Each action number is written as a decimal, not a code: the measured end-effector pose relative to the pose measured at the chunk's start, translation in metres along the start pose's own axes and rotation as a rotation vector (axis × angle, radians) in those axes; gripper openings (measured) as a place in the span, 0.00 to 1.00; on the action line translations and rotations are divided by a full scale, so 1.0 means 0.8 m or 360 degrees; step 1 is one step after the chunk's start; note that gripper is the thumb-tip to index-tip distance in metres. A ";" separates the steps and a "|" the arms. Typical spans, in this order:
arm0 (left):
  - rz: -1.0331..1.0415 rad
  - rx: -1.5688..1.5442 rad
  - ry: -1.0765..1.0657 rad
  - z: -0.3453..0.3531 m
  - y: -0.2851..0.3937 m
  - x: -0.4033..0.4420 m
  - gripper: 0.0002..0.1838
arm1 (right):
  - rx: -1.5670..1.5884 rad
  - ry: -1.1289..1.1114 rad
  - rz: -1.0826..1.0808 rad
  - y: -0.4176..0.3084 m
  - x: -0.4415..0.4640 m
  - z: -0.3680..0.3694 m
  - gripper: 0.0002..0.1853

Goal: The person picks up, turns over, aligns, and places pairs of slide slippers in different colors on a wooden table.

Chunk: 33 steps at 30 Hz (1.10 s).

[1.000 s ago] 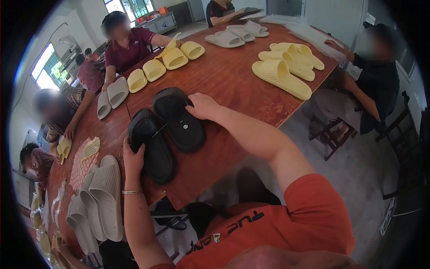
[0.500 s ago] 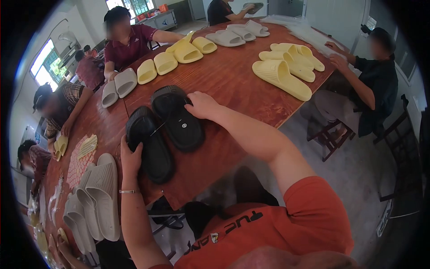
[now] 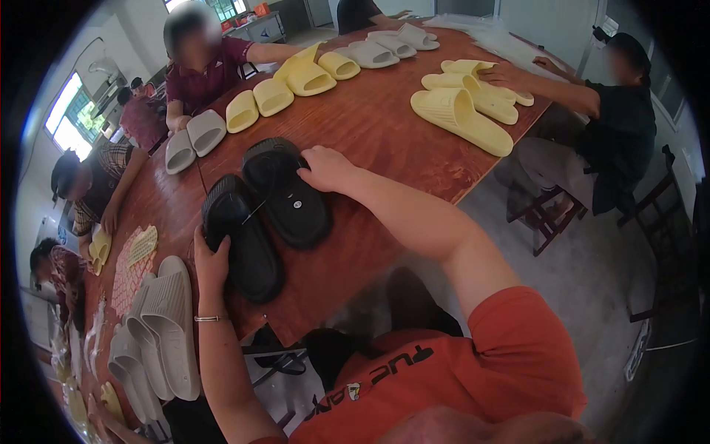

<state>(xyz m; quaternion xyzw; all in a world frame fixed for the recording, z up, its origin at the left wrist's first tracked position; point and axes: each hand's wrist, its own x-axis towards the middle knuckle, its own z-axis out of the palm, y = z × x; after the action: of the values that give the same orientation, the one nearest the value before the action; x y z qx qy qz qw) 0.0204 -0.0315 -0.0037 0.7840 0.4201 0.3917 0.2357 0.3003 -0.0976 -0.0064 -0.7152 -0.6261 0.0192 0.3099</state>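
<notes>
A pair of black slide slippers lies side by side on the reddish-brown table in front of me, toes pointing away. My left hand [image 3: 212,259] grips the outer side of the left black slipper [image 3: 255,263], thumb over its edge. The right black slipper [image 3: 299,214], with a small round white mark on its insole, has my right hand [image 3: 327,170] closed on its outer edge near the strap. A thin dark cord with a pale end runs between the two slippers. The fingertips under both outer edges are hidden.
Grey slippers [image 3: 171,325] stand by my left arm, beside a pink-patterned cloth [image 3: 133,270]. Yellow slippers [image 3: 462,122] lie right, within a co-worker's reach [image 3: 510,80]. More grey slippers [image 3: 205,133] and yellow slippers [image 3: 272,98] line the far side. Clear plastic sheets [image 3: 488,37] lie at the back.
The black slippers and my hands have shifted slightly left in view. The co-worker on the right has reached to the yellow slippers. At the back, the slipper a person held up is out of that hand.
</notes>
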 end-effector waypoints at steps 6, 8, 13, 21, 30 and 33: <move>0.0085 0.0071 -0.0010 0.001 -0.011 0.004 0.30 | 0.0016 0.0015 0.0014 -0.001 0.002 -0.002 0.18; 0.0093 0.0105 0.0007 0.002 -0.012 0.003 0.30 | 0.0024 0.0004 0.0021 -0.001 0.001 -0.002 0.19; 0.0072 0.0128 0.0009 -0.001 -0.005 0.002 0.30 | 0.0009 0.0005 0.0018 -0.001 0.002 0.000 0.19; 0.0062 0.0118 -0.0012 0.000 -0.011 0.003 0.31 | -0.0003 0.0034 -0.0015 0.001 0.002 0.004 0.18; 0.0025 -0.0021 0.0005 -0.003 0.013 -0.003 0.26 | 0.0096 0.0055 -0.0034 -0.006 -0.002 0.002 0.16; -0.0044 -0.0233 0.0081 -0.001 -0.019 0.004 0.21 | 0.0141 0.0080 -0.0019 -0.009 -0.004 -0.001 0.17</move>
<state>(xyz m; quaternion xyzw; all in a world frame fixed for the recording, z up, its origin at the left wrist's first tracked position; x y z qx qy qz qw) 0.0139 -0.0205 -0.0124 0.7486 0.4069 0.4378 0.2869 0.2937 -0.1005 -0.0039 -0.6974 -0.6208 0.0270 0.3570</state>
